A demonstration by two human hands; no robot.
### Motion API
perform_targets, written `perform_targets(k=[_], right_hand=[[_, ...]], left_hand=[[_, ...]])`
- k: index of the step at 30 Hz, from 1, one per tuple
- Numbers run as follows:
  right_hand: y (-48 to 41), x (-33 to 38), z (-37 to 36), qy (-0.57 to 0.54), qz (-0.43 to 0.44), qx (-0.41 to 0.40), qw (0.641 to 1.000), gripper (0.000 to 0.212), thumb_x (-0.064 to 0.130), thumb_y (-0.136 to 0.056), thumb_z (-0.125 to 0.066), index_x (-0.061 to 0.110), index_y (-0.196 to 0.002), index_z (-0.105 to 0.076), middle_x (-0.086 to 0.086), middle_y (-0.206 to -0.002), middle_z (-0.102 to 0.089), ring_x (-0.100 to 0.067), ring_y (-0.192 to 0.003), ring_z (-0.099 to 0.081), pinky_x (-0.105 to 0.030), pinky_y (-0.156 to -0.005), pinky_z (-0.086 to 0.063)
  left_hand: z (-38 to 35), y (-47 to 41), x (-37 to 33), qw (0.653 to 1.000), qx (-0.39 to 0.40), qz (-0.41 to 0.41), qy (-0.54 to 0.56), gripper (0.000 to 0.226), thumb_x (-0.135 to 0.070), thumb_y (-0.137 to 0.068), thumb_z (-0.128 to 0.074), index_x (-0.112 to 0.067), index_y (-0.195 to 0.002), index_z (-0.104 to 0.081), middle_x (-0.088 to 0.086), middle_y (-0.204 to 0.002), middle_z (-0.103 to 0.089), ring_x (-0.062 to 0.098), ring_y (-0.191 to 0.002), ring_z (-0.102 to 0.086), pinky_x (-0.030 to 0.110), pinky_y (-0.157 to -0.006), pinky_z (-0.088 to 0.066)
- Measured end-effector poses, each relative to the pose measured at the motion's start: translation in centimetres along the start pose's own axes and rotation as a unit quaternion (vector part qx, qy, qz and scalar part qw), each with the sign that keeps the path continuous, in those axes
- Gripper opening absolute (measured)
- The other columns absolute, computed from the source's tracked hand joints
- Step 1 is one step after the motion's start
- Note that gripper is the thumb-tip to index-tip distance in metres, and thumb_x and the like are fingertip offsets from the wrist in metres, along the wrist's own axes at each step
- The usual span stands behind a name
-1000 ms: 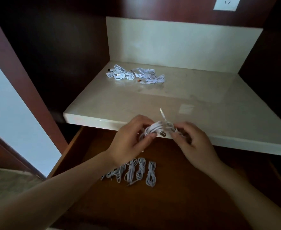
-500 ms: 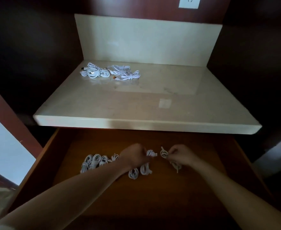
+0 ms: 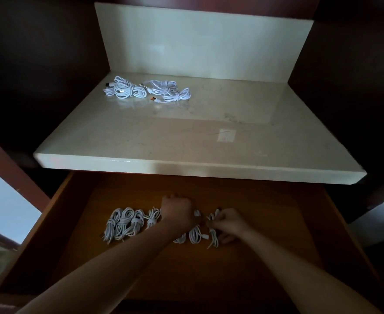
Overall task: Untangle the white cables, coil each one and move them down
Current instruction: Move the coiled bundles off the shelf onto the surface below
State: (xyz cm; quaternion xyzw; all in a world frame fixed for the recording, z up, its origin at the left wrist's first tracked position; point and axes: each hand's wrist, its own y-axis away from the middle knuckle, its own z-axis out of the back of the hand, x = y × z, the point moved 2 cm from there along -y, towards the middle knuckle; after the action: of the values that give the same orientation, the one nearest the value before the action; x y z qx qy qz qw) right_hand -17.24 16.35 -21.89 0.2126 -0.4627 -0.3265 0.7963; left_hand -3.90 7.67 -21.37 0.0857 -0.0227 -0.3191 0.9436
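Observation:
A row of several coiled white cables lies across the open wooden drawer. My right hand pinches the top of one more coiled cable at the right end of the row, low over the drawer floor. My left hand sits back-up over the middle of the row, beside another coil; its fingers are hidden under it. Up on the marble shelf, two loose tangles of white cable lie at the back left.
The marble shelf's front edge overhangs the back of the drawer, just above my hands. Dark wooden walls close in both sides. The drawer floor to the right of the row and toward me is bare wood.
The coil went from the shelf's front edge down into the drawer. My hands have drawn apart, and the coil now sits under my right hand at the row's right end.

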Motion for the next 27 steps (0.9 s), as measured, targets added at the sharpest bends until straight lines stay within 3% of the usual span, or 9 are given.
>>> perform_targets(k=[2, 4, 6, 9, 11, 14, 21, 24, 27], right_hand=[[0.3, 0.1, -0.1, 0.022, 0.012, 0.006, 1.0, 0.021, 0.033, -0.096, -0.061, 0.017, -0.083, -0.056, -0.005, -0.084, -0.065, -0.014, -0.061, -0.062, -0.029, -0.057, -0.054], [0.7, 0.5, 0.4, 0.093, 0.047, -0.014, 0.994, 0.026, 0.037, -0.096, -0.059, 0.013, -0.085, -0.061, -0.009, -0.085, -0.066, -0.015, -0.062, -0.061, -0.031, -0.059, -0.051], [1.8, 1.1, 1.2, 0.212, 0.1, -0.051, 0.971, 0.027, 0.035, -0.095, -0.059, 0.009, -0.093, -0.067, -0.009, -0.091, -0.068, -0.02, -0.077, -0.064, -0.034, -0.071, -0.051], [5.0, 3.6, 2.5, 0.347, 0.209, -0.069, 0.912, 0.023, 0.037, -0.094, -0.057, 0.022, -0.109, -0.066, 0.003, -0.103, -0.066, -0.015, -0.092, -0.062, -0.036, -0.081, -0.053], [7.7, 6.1, 3.2, 0.369, 0.298, -0.062, 0.878, 0.019, 0.038, -0.094, -0.057, 0.029, -0.109, -0.066, 0.01, -0.103, -0.064, -0.008, -0.091, -0.06, -0.034, -0.079, -0.053], [10.5, 10.0, 4.6, 0.333, 0.38, -0.099, 0.857, 0.014, 0.033, -0.093, -0.058, 0.031, -0.1, -0.07, 0.013, -0.089, -0.065, -0.002, -0.079, -0.059, -0.028, -0.071, -0.051], [8.1, 18.2, 8.7, 0.264, 0.455, -0.214, 0.823, 0.013, 0.026, -0.087, -0.062, 0.032, -0.097, -0.07, 0.014, -0.091, -0.065, -0.007, -0.083, -0.06, -0.031, -0.076, -0.05], [5.8, 21.5, 9.7, 0.272, 0.462, -0.233, 0.811, 0.019, 0.022, -0.088, -0.06, 0.025, -0.104, -0.07, 0.012, -0.098, -0.063, -0.011, -0.093, -0.059, -0.028, -0.08, -0.047], [3.2, 24.6, 10.0, 0.298, 0.469, -0.246, 0.794, 0.026, 0.02, -0.087, -0.06, 0.023, -0.112, -0.068, 0.002, -0.113, -0.066, -0.02, -0.111, -0.057, -0.035, -0.09, -0.048]], left_hand=[[0.1, 0.0, 0.1, 1.0, 0.011, 0.001, 0.001, 0.059, -0.069, -0.086, -0.045, -0.018, -0.112, -0.061, 0.007, -0.116, -0.059, 0.029, -0.115, -0.049, 0.04, -0.091, -0.036], [1.1, 0.3, 0.3, 0.999, 0.027, -0.005, 0.022, 0.058, -0.063, -0.091, -0.042, -0.015, -0.12, -0.058, 0.01, -0.122, -0.057, 0.031, -0.118, -0.049, 0.04, -0.094, -0.038], [2.4, 0.9, 0.8, 0.996, 0.059, -0.037, 0.063, 0.051, -0.058, -0.094, -0.042, -0.014, -0.112, -0.062, 0.009, -0.112, -0.063, 0.029, -0.109, -0.057, 0.039, -0.09, -0.045], [5.4, 2.6, 1.5, 0.981, 0.101, -0.09, 0.136, 0.033, -0.048, -0.097, -0.047, -0.021, -0.104, -0.065, 0.001, -0.099, -0.067, 0.02, -0.093, -0.062, 0.035, -0.079, -0.052], [8.7, 4.2, 2.2, 0.98, 0.064, -0.109, 0.155, 0.028, -0.046, -0.096, -0.049, -0.025, -0.106, -0.065, -0.006, -0.1, -0.067, 0.012, -0.09, -0.059, 0.03, -0.073, -0.048], [13.6, 5.8, 3.4, 0.977, -0.034, -0.121, 0.174, 0.023, -0.041, -0.095, -0.053, -0.023, -0.101, -0.067, -0.01, -0.093, -0.065, 0.007, -0.085, -0.058, 0.023, -0.065, -0.041], [20.0, 2.9, 9.1, 0.959, -0.187, -0.04, 0.21, 0.012, -0.041, -0.091, -0.058, -0.03, -0.089, -0.062, -0.013, -0.082, -0.06, 0.012, -0.082, -0.059, 0.026, -0.071, -0.043], [20.6, 0.3, 11.7, 0.956, -0.214, -0.007, 0.202, 0.014, -0.036, -0.09, -0.059, -0.028, -0.099, -0.065, -0.013, -0.09, -0.061, 0.013, -0.089, -0.06, 0.028, -0.08, -0.047], [20.6, -2.2, 14.0, 0.959, -0.236, 0.0, 0.159, 0.026, -0.033, -0.088, -0.061, -0.026, -0.113, -0.064, -0.005, -0.111, -0.063, 0.019, -0.111, -0.057, 0.032, -0.092, -0.046]])
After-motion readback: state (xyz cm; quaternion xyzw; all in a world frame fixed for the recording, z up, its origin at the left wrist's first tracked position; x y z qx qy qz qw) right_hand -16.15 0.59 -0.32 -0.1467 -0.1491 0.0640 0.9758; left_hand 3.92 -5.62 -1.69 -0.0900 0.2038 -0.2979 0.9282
